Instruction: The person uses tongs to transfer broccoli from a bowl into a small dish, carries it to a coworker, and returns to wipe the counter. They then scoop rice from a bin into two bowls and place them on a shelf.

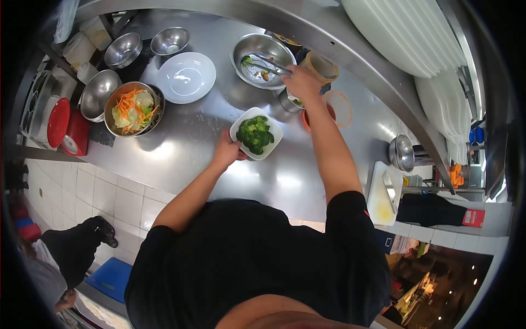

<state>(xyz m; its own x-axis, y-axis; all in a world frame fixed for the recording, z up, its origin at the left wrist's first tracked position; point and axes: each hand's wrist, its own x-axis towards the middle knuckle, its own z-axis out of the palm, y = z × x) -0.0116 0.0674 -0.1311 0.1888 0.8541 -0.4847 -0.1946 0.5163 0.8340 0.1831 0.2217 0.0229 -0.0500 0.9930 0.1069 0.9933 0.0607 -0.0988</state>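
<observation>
My left hand (227,149) grips the near rim of a white square plate (272,147) piled with broccoli (255,134) on the steel counter. My right hand (302,81) holds metal tongs (267,64) that reach into a steel bowl (252,45) with a few leftover vegetable bits. A small steel cup (287,104) stands just below my right hand.
A steel bowl of shredded carrot and cabbage (131,108) sits at left, beside an empty white bowl (186,77) and stacked steel bowls (124,49). Red containers (68,129) stand far left. White plates (416,38) are stacked at right. A cutting board (381,194) lies at right.
</observation>
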